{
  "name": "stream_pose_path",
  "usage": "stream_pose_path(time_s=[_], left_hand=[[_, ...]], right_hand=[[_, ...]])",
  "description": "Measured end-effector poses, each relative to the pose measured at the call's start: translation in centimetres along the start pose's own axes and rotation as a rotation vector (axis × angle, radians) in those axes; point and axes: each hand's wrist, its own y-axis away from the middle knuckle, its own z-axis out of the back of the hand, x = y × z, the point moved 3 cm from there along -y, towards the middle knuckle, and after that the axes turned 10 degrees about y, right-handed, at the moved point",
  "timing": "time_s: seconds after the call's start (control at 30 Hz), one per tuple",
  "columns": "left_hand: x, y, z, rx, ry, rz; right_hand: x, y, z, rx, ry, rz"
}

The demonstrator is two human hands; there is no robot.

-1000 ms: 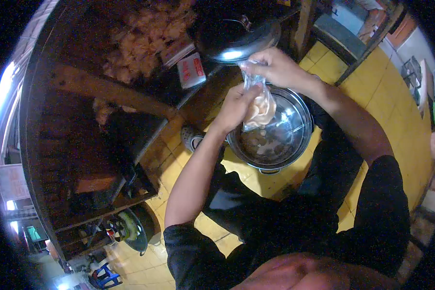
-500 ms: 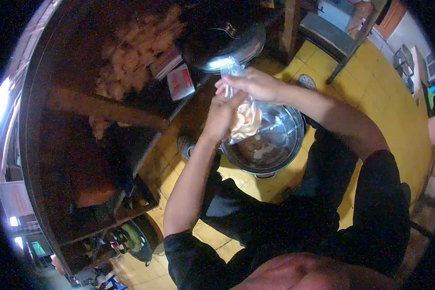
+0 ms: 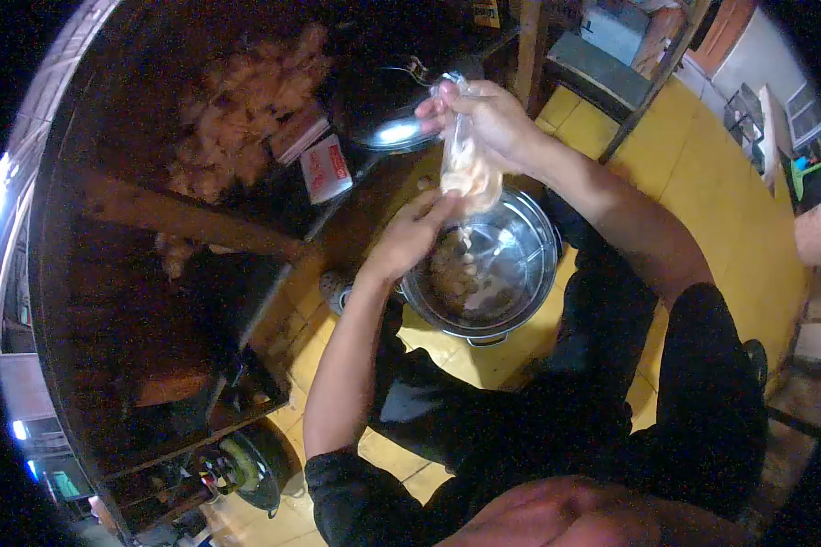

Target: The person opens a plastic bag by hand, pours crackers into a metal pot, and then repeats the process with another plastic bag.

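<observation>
A clear plastic bag (image 3: 472, 178) with pale, chip-like pieces inside hangs over the metal pot (image 3: 549, 290). My right hand (image 3: 491, 117) is closed around the gathered upper end of the bag. Lower down, the fingertips of my left hand (image 3: 412, 235) pinch the bag's lower left side. Under the bag, the wide shiny pot stands on the floor between my legs, its small handle toward me. A few small pale bits lie inside it, along with a brownish patch on the bottom. My fingers partly hide the bag's contents.
A red-and-white packet (image 3: 326, 170) lies at the edge of the dark wooden table (image 3: 201, 211) on my left, near a brownish heap (image 3: 237, 109). A dark wok (image 3: 388, 118) is beyond the pot. A wooden chair (image 3: 597, 73) stands at the far right on the yellow tiled floor (image 3: 693, 173).
My right hand has lifted the bag's top up and to the right. My left hand has shifted down to the bag's lower side. The view has tilted slightly.
</observation>
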Motion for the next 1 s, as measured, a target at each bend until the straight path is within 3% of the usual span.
stream_pose_path(time_s=[0.07, 0.1, 0.17, 0.23, 0.27, 0.33, 0.4, 0.5, 0.53, 0.57, 0.6, 0.7, 0.8, 0.83, 0.87, 1.0], left_hand=[[0.2, 0.7, 0.0, -0.011, 0.169, 0.175], [0.1, 1.0, 0.1, -0.016, 0.251, 0.265], [-0.9, 1.2, -0.6, 0.446, 0.819, 0.203], [-3.1, 2.7, -2.4, 0.350, 1.004, 0.108], [-2.5, 2.7, -2.0, 0.354, 1.003, 0.109], [-1.4, 2.4, -0.5, 0.137, 0.884, -0.059], [-1.2, 2.7, -0.4, 0.117, 0.863, -0.050], [-2.5, 2.1, -0.2, 0.136, 0.958, -0.049], [-3.2, 2.1, 0.4, 0.261, 1.108, -0.088], [-2.8, 2.8, 0.7, 0.062, 1.141, -0.100], [-4.6, 4.2, 0.0, -0.139, 1.152, -0.114], [-5.6, 3.5, 1.0, -0.082, 1.209, -0.333], [-6.2, 3.2, 0.8, -0.063, 1.100, -0.281], [-6.1, 3.1, 1.0, -0.180, 1.042, -0.247], [-6.0, 3.1, 1.0, -0.130, 1.019, -0.234], [-6.1, 3.2, 0.9, -0.042, 1.013, -0.199]], right_hand=[[-0.4, 0.0, 0.0, -0.051, 0.204, 0.325], [0.0, 1.1, -0.9, 0.005, 0.398, 0.378], [0.9, 3.0, -3.7, 0.042, 0.826, 0.820], [3.1, 5.0, -5.4, 0.088, 0.949, 0.941], [3.8, 5.9, -6.2, 0.138, 1.073, 1.064], [3.6, 6.5, -6.8, 0.118, 1.086, 1.085], [3.4, 7.2, -7.1, 0.116, 1.166, 1.156], [3.5, 7.2, -7.4, 0.109, 1.174, 1.167], [3.6, 7.2, -7.5, 0.091, 1.184, 1.173], [3.6, 7.2, -7.7, 0.073, 1.194, 1.179], [4.0, 6.9, -7.4, 0.024, 1.189, 1.100], [4.8, 5.1, -7.1, -0.141, 1.076, 0.979], [5.2, 4.4, -6.6, -0.134, 0.661, 0.784], [5.1, 3.8, -6.4, -0.099, 0.623, 0.593], [4.8, 3.6, -6.2, -0.066, 0.584, 0.407], [3.3, 2.1, -5.7, -0.127, 0.623, 0.437]])
